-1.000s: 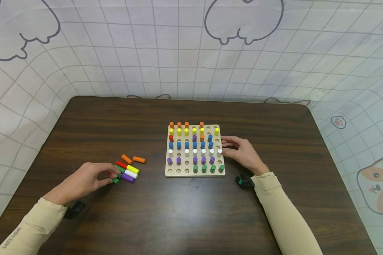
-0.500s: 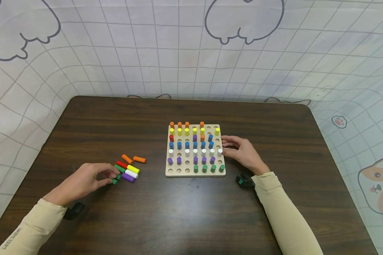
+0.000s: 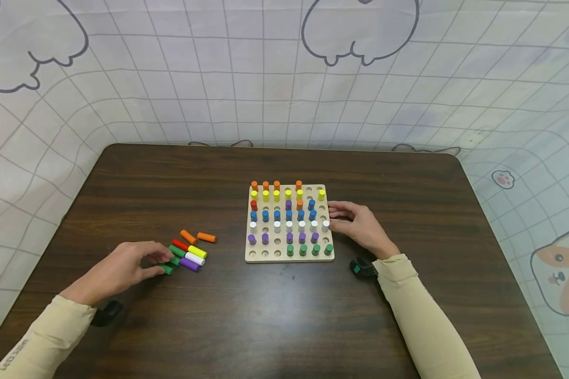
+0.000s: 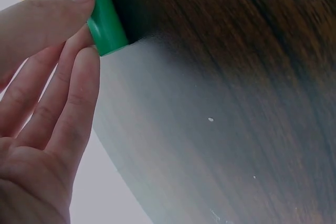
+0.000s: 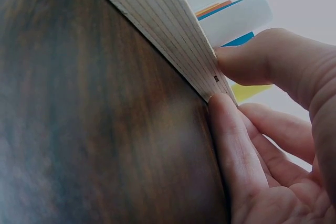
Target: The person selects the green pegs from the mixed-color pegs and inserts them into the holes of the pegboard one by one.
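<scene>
In the head view, my left hand [image 3: 123, 268] is at the left edge of a small group of loose pegs. Its thumb and fingertips pinch a green peg [image 4: 107, 19], clearly seen in the left wrist view. Two more green pegs lie right by the fingers, beside a red peg [image 3: 180, 245], a yellow peg [image 3: 197, 252], a white peg [image 3: 195, 259] and a purple peg [image 3: 189, 265]. At the table's middle sits a wooden pegboard [image 3: 271, 261] with rows of coloured pegs upright in it. My right hand [image 3: 362, 230] touches the board's right edge with thumb and fingertips.
Two orange pegs [image 3: 207, 237] lie just beyond the loose group. Some holes in the board show no peg, several of them along its front left and right side. The dark wooden table [image 3: 284, 321] ends at a patterned sheet [image 3: 275, 95] behind it.
My left hand has shifted slightly left, and the green peg at its thumb has come a little away from the purple one. The right hand stays at the board's edge.
</scene>
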A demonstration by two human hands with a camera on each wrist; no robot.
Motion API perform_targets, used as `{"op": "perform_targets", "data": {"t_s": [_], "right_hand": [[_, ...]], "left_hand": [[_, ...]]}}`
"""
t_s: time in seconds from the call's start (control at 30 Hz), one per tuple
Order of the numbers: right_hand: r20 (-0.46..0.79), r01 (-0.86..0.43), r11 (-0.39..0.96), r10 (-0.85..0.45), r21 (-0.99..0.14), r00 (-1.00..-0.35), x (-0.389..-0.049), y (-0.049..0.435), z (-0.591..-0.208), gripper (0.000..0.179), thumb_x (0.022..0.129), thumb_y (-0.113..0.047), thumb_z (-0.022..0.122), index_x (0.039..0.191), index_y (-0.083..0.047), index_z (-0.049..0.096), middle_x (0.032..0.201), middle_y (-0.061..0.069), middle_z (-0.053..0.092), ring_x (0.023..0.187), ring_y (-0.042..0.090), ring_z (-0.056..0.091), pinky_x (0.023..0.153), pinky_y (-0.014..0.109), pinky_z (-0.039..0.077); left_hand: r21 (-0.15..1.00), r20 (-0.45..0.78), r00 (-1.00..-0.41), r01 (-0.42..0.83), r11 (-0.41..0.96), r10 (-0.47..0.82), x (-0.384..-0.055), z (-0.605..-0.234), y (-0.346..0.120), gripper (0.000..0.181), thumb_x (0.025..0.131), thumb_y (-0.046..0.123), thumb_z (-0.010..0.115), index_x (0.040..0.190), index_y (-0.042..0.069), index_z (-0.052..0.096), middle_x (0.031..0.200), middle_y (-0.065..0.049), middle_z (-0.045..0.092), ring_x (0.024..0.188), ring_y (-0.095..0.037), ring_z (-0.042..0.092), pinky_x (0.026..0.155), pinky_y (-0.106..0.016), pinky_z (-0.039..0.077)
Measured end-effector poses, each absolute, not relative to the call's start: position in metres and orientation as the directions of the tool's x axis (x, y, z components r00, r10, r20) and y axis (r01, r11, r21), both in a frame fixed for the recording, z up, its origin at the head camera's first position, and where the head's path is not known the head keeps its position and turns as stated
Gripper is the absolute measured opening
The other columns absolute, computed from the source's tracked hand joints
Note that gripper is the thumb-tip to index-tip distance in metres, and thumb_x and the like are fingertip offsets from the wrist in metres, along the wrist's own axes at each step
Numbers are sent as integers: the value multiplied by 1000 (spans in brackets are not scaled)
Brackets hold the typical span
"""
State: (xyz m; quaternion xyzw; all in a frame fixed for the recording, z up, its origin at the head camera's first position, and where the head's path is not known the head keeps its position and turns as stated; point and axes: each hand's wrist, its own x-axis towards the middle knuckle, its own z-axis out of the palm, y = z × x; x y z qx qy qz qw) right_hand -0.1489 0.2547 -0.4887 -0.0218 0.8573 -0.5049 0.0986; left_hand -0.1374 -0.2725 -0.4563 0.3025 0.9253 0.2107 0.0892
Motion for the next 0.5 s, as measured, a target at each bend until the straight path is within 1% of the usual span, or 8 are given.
{"op": "perform_targets", "data": {"t_s": [0.3,0.5], "right_hand": [[-145,61,485,-138,-872,-980,-148,254,-487,60,93,-27,77,148,-15,56,137,9,67,124,24,65,91,13,54],[-146,63,480,-138,-875,-979,-147,253,-485,59,93,-26,76,147,-15,57,137,8,67,124,24,65,91,14,54]], "left_hand": [[434,-61,-785,535,725,616,-138,-455,-273,29,81,5,85,105,16,74,100,7,77,90,-12,73,77,-32,64],[424,-81,-785,530,734,614,-138,-455,-274,28,79,7,87,101,18,74,98,8,76,89,-12,73,77,-32,64]]}}
